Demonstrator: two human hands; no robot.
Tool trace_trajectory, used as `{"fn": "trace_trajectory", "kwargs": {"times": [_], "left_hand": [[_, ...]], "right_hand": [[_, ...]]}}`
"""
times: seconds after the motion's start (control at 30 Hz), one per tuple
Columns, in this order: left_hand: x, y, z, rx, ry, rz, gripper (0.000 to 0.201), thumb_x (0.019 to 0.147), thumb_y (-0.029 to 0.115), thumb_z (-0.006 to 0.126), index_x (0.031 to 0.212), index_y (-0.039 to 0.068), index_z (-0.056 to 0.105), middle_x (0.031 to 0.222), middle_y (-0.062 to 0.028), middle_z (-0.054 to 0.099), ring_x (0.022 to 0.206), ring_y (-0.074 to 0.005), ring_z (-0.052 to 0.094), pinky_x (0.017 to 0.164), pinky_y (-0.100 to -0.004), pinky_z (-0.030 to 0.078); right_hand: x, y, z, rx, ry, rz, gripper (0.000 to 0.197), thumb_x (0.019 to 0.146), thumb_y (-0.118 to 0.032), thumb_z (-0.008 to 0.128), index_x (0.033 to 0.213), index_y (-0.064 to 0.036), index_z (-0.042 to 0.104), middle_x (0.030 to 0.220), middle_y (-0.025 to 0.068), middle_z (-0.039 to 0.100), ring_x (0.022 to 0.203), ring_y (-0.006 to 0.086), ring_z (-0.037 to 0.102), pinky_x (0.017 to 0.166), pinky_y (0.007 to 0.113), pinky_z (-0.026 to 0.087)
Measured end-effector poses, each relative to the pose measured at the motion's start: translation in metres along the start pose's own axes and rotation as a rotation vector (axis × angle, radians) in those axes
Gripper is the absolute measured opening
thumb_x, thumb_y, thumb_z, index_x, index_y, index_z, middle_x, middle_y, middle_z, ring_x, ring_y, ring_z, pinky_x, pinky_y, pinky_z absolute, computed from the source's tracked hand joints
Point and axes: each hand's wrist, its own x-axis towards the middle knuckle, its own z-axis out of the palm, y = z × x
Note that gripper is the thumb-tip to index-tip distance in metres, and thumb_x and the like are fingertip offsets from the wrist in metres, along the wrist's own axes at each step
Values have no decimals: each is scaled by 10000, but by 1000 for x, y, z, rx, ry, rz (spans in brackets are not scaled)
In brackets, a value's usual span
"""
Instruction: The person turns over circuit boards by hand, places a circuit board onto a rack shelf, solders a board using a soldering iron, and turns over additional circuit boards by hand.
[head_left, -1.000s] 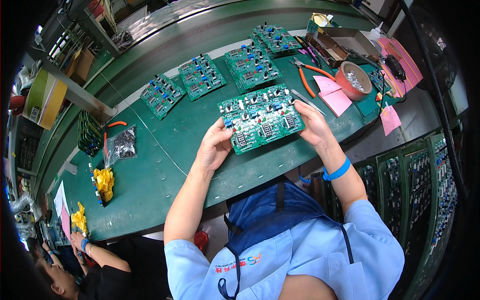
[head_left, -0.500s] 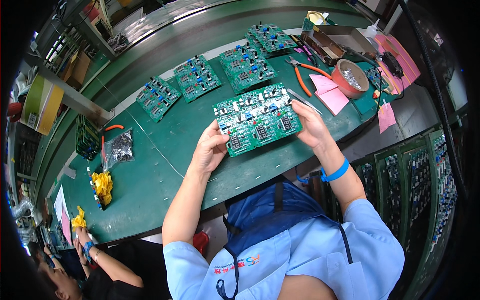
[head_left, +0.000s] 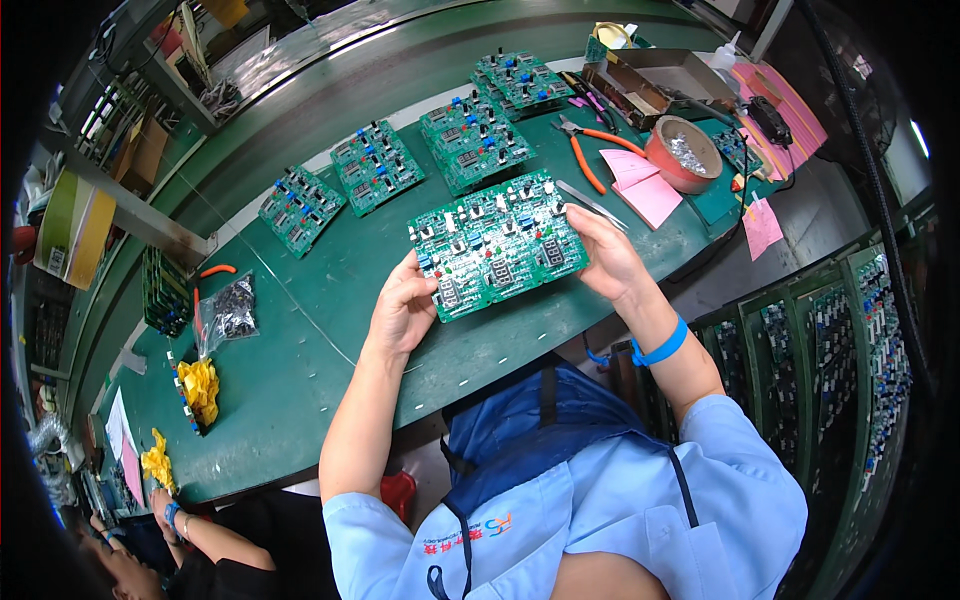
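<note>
Between my two hands is a green circuit board (head_left: pixel 505 268) with three digit displays along its near edge and small white, blue and black parts beyond them. My left hand (head_left: pixel 403 305) grips its left edge, thumb on top. At the right edge, my right hand (head_left: pixel 610 255) holds it, with the thumb near the far corner. The board is above the green bench (head_left: pixel 310 390). Tweezers (head_left: pixel 592 205) lie just past my right hand. Similar boards lie beyond: a single board (head_left: pixel 302 210), another board (head_left: pixel 377 167) and a stack of boards (head_left: pixel 477 145).
Orange-handled cutters (head_left: pixel 588 165), pink paper slips (head_left: pixel 645 190), a round tub (head_left: pixel 682 155) and a metal tray (head_left: pixel 690 80) lie at the far right. Leftward are a bag of dark parts (head_left: pixel 230 312) and yellow crumpled wrapping (head_left: pixel 200 390). Another person's hand (head_left: pixel 163 505) is lower left. Racked boards (head_left: pixel 780 370) stand right.
The view has shifted slightly, so the bench things appear a little further left. Both hands still hold the circuit board, its tilt nearly the same.
</note>
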Motion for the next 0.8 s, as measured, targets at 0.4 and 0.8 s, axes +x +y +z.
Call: {"fn": "trace_trajectory", "kwargs": {"times": [0.4, 0.8], "left_hand": [[1, -2, -5, -14, 7, 1, 468, 618, -17, 443, 1079, -38, 363, 1007, -134, 487, 900, -206, 504, 792, -316, 409], [2, -2, -5, 15, 7, -3, 468, 621, -14, 431, 1083, -38, 360, 1015, -136, 483, 902, -212, 503, 792, -320, 412]], "right_hand": [[-1, 2, -3, 108, -26, 15, 256, 822, -226, 393, 971, -38, 480, 935, 45, 527, 857, 140, 504, 717, 298, 421], [-2, 2, -4, 95, -42, 8, 299, 836, -256, 356, 990, -26, 467, 942, 61, 525, 844, 144, 513, 714, 292, 420]]}}
